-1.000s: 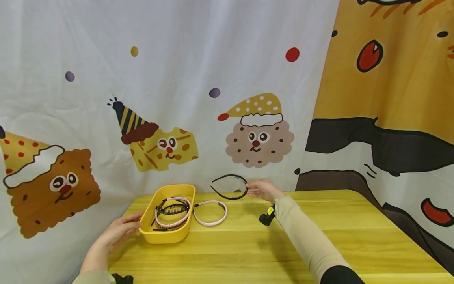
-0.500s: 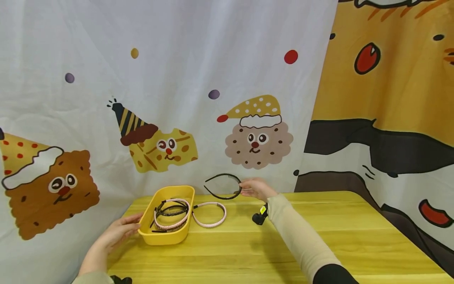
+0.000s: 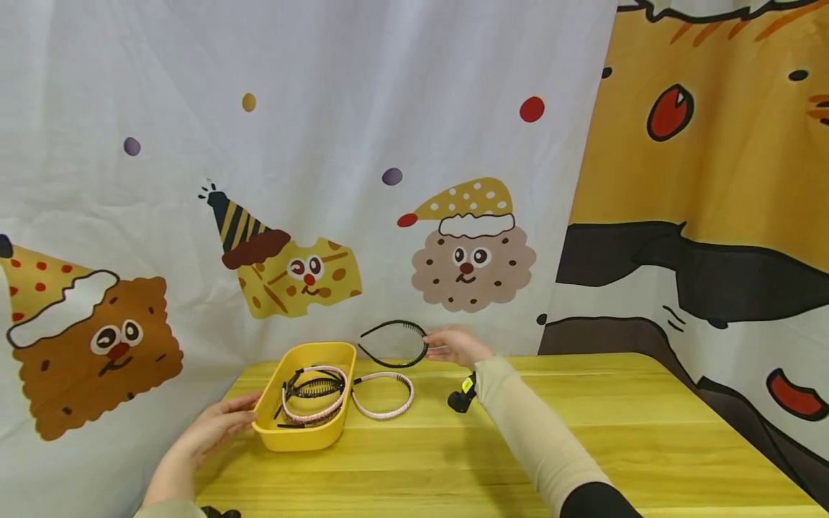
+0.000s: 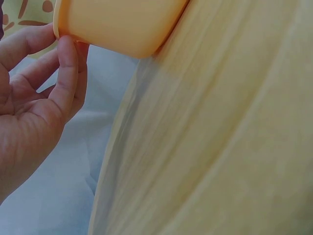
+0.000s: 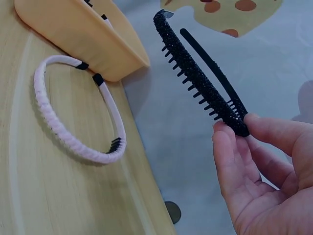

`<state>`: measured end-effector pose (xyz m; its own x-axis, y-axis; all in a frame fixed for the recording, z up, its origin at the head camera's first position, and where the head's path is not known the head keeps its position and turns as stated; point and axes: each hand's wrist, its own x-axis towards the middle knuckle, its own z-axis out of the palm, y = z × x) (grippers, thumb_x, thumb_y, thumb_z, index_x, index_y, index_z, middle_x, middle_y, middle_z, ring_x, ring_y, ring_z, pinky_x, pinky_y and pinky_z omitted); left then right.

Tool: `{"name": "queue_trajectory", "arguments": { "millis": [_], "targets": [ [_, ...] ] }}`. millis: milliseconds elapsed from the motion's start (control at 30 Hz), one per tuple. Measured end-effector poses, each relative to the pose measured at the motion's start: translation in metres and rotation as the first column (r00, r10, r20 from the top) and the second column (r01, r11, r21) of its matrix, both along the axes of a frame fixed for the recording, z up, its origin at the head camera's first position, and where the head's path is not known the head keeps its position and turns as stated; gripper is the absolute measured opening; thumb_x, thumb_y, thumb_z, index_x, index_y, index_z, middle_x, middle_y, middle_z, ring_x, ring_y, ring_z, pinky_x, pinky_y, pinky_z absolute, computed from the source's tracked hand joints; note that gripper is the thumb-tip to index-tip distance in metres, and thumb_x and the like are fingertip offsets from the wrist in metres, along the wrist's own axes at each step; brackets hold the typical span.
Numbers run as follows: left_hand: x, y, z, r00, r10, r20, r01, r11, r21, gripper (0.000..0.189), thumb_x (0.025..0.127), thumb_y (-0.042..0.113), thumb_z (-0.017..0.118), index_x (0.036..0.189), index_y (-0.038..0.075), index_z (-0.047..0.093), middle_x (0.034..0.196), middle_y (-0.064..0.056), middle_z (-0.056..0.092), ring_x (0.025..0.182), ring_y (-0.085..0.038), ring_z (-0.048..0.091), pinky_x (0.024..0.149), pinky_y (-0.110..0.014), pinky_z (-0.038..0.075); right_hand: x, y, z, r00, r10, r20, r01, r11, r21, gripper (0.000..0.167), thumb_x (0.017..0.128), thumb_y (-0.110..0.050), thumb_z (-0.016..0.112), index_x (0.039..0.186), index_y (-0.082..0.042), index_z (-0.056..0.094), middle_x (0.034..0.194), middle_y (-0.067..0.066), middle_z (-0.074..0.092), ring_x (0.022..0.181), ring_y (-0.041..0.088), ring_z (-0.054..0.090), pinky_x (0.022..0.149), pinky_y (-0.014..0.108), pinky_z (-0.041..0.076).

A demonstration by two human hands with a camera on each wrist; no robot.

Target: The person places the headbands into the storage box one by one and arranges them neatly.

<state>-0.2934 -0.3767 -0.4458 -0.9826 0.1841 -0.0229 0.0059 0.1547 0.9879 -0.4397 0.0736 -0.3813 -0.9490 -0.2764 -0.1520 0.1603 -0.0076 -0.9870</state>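
Note:
My right hand (image 3: 459, 347) pinches a black toothed headband (image 3: 395, 322) at its curved top and holds it above the table's back edge. In the right wrist view this headband (image 5: 190, 68) has a glittery surface, and its open ends point away from the hand. My left hand (image 3: 216, 429) holds the rim of a yellow plastic box (image 3: 294, 440) at its left end; thumb and fingers meet the rim in the left wrist view. Inside the box lie several headbands, with a pink one (image 3: 315, 417) on top. Another pink headband (image 3: 388, 415) rests on the table against the box's right side.
The wooden table (image 3: 518, 460) reaches to a white curtain (image 3: 337, 144) printed with cartoon figures, which hangs right behind it. Table surface extends to the right of the box. A small black camera (image 3: 461, 400) is worn on the right wrist.
My right hand has moved left with the black headband, closer to the box. My left hand has stayed on the box, and the pink headband on the table has not moved.

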Motion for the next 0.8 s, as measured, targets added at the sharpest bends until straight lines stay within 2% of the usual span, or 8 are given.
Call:
{"name": "queue_trajectory", "arguments": {
  "millis": [200, 400, 567, 800],
  "targets": [
    [0.002, 0.002, 0.003, 1.000, 0.018, 0.003, -0.018, 1.000, 0.001, 0.065, 0.097, 0.005, 0.056, 0.145, -0.018, 0.018, 0.142, -0.033, 0.038, 0.103, -0.006, 0.059, 0.089, -0.025, 0.050, -0.001, -0.012, 0.000, 1.000, 0.003, -0.001, -0.003, 1.000, -0.001, 0.040, 0.092, 0.000, 0.062, 0.129, 0.012, 0.052, 0.106, 0.018, 0.059, 0.085, 0.027, 0.062, 0.089, 0.041, 0.053],
    [0.000, 0.005, 0.004, 1.000, -0.009, -0.002, 0.009, 1.000, -0.004, 0.066, 0.098, 0.005, 0.055, 0.145, -0.019, 0.016, 0.143, -0.036, 0.033, 0.105, -0.006, 0.057, 0.090, -0.025, 0.050, -0.002, -0.019, 0.001, 1.000, -0.007, 0.017, 0.008, 1.000, -0.012, 0.036, 0.092, 0.001, 0.061, 0.126, 0.012, 0.054, 0.098, 0.016, 0.059, 0.081, 0.027, 0.062, 0.088, 0.041, 0.054],
    [-0.003, 0.004, 0.002, 0.999, -0.029, -0.016, 0.029, 1.000, -0.003, 0.064, 0.098, 0.004, 0.053, 0.144, -0.019, 0.016, 0.145, -0.038, 0.029, 0.107, -0.006, 0.057, 0.092, -0.026, 0.049, -0.001, -0.027, 0.001, 1.000, 0.001, -0.003, -0.001, 1.000, -0.018, 0.034, 0.092, 0.002, 0.061, 0.124, 0.013, 0.055, 0.096, 0.015, 0.059, 0.078, 0.024, 0.062, 0.082, 0.036, 0.056],
    [-0.001, 0.000, 0.001, 0.999, -0.037, -0.027, 0.036, 0.999, -0.014, 0.065, 0.098, 0.005, 0.054, 0.143, -0.021, 0.016, 0.140, -0.033, 0.040, 0.103, -0.004, 0.058, 0.088, -0.025, 0.050, 0.002, -0.043, -0.001, 0.999, 0.052, -0.009, -0.053, 0.998, -0.017, 0.034, 0.092, 0.002, 0.061, 0.124, 0.013, 0.054, 0.090, 0.011, 0.058, 0.075, 0.022, 0.062, 0.077, 0.033, 0.057]
  ]
}}
